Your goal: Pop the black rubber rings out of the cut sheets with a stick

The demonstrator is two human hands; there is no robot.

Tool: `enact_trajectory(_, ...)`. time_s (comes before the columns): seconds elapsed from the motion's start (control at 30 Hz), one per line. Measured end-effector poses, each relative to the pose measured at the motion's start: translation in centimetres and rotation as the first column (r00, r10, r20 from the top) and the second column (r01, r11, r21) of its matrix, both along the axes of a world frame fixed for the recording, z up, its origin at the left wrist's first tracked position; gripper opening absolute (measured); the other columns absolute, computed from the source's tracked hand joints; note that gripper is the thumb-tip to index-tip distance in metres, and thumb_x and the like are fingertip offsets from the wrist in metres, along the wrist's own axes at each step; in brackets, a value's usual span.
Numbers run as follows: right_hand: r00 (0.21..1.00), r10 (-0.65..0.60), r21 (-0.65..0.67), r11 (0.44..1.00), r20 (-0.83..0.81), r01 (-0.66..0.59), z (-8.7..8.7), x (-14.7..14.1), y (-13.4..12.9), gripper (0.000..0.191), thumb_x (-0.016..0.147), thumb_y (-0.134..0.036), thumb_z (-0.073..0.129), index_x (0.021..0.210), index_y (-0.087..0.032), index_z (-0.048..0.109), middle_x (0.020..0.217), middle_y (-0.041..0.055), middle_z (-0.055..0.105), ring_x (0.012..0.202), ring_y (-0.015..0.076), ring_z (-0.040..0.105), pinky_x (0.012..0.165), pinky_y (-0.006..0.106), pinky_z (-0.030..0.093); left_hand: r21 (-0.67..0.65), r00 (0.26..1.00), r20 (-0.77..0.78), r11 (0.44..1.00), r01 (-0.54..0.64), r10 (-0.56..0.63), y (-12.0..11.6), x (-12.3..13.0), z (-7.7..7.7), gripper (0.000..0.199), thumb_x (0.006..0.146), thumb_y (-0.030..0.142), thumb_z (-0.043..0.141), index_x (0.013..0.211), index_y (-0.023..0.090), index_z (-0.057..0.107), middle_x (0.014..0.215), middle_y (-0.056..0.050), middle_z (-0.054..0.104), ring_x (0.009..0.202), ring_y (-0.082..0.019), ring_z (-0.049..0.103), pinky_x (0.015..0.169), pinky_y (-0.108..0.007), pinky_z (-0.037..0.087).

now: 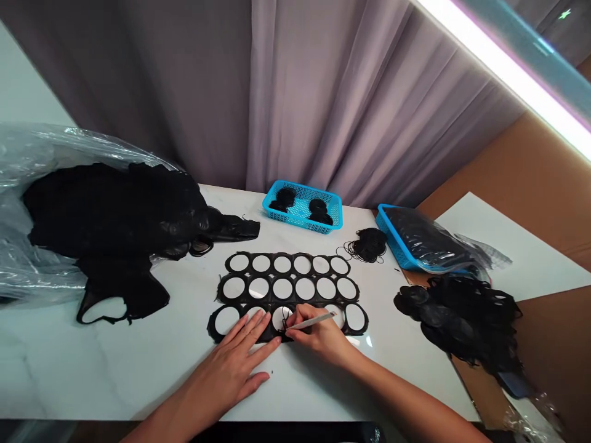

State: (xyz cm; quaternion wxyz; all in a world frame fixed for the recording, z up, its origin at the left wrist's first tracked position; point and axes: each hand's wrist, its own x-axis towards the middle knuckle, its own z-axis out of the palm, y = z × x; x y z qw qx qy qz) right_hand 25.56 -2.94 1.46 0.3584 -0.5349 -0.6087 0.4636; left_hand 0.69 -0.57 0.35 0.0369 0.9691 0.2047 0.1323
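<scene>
- Black perforated sheet (270,288), cut with three rows of round holes, lies flat near the front of a white marble table (115,375), the white surface showing through each hole.
- Our left hand (231,369) rests on the sheet's bottom row, its fingers (252,329) spread and flat, apparently to keep the sheet from sliding.
- Our right hand (321,338) sits just beside it on the same row, its fingers (302,329) pinching a slim silver tool (314,320). The tool's tip reaches a thin black strand (284,323) at one hole, and this hand hides part of the row.
- Beyond the sheet stands a bright blue plastic basket (330,212) holding small black coils, seemingly kept within reach.
- Past the sheet's far right corner lie a loose coil of thin black cord (367,245) and a blue tray (388,231) holding a bagged black bundle.
- Left of the sheet, a large heap of black cut material (115,209) sits on crumpled clear plastic (32,184).
- Right of the sheet, a tangled black heap (462,320) lies on brown cardboard (545,184).
</scene>
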Motion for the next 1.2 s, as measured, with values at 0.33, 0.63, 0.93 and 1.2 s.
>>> enact_trajectory(0.33,0.998,0.003,0.085,0.996,0.068,-0.009,0.2,-0.4,-0.3,0.027,0.08,-0.015,0.067,0.065,-0.022,0.045,0.082,0.0014,0.068,0.076,0.0172,0.058,0.07,0.029,0.042,-0.023,0.998,0.056,1.0,-0.017,0.018,-0.2,0.2,-0.5,0.057,0.092,0.029,0.063,0.146,0.028,0.044,0.161,-0.009,0.024,0.144,-0.033,0.031,0.112,-0.052,0.038)
enact_trajectory(0.63,0.993,-0.114,0.072,0.991,0.021,0.112,0.0,0.0,-0.4,0.025,0.085,-0.025,0.063,0.067,-0.022,0.046,0.088,0.0043,0.07,0.078,0.0192,0.061,0.07,0.032,0.042,-0.066,0.998,0.059,0.998,-0.02,0.024,-0.3,0.2,-0.2,0.058,0.091,0.025,0.064,0.146,0.027,0.045,0.162,-0.01,0.021,0.145,-0.035,0.03,0.111,-0.054,0.039)
enact_trajectory(0.93,0.87,-0.405,-0.117,0.914,-0.281,0.387,2.1,3.5,2.5,0.037,0.076,-0.039,0.078,0.064,-0.022,0.047,0.085,0.0034,0.069,0.082,0.0197,0.057,0.072,0.031,0.04,-0.126,0.995,0.088,0.992,-0.024,0.035,-0.2,0.0,0.1,0.056,0.093,0.025,0.062,0.146,0.029,0.044,0.162,-0.008,0.022,0.144,-0.033,0.032,0.11,-0.052,0.041)
enact_trajectory(1.2,0.698,-0.401,-0.394,0.901,-0.593,0.183,2.5,2.2,2.0,0.041,0.069,-0.033,0.086,0.067,-0.02,0.047,0.081,0.004,0.068,0.075,0.0147,0.058,0.052,0.022,0.034,-0.167,0.992,0.085,0.983,-0.083,0.098,0.1,0.5,1.6,0.045,0.097,0.028,0.057,0.141,0.027,0.051,0.158,-0.006,0.033,0.143,-0.03,0.035,0.111,-0.049,0.041)
